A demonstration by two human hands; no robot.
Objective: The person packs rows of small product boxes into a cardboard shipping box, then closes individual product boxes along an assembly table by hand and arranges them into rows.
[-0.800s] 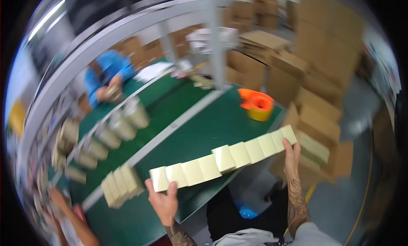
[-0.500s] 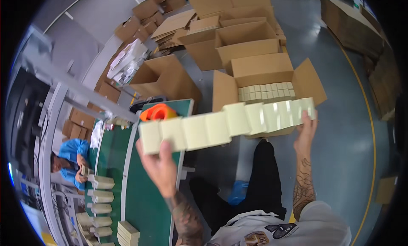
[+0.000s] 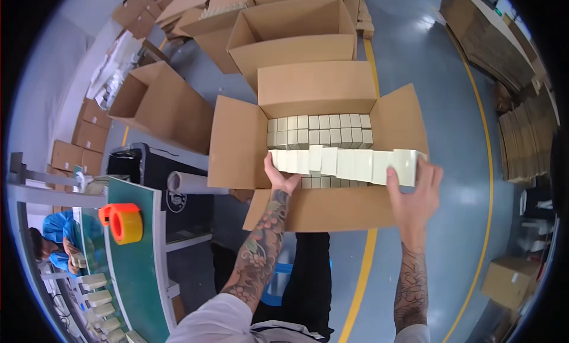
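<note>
A long row of small cream boxes (image 3: 349, 165) is squeezed end to end between my two hands, over an open cardboard carton (image 3: 308, 209). My left hand (image 3: 280, 176) closes on the row's left end, thumb toward me. At the right end, my right hand (image 3: 415, 192) grips the last box with its fingers on the far side. Near the middle the row steps slightly, one box standing a little higher. Inside the carton, rows of similar cream boxes (image 3: 320, 129) stand packed behind the held row. More show just below it, partly hidden.
To my left stands a green-topped bench (image 3: 139, 266) with an orange tape dispenser (image 3: 121, 221). Beyond it a person in blue (image 3: 59, 236) handles a small box beside several cream boxes (image 3: 98, 298). Open cartons (image 3: 290, 40) stand behind; flattened cardboard (image 3: 521, 135) leans at the right.
My hands have carried the row of cream boxes from beside the bench to above the open carton. The view has turned right, and the carton now sits near its middle.
</note>
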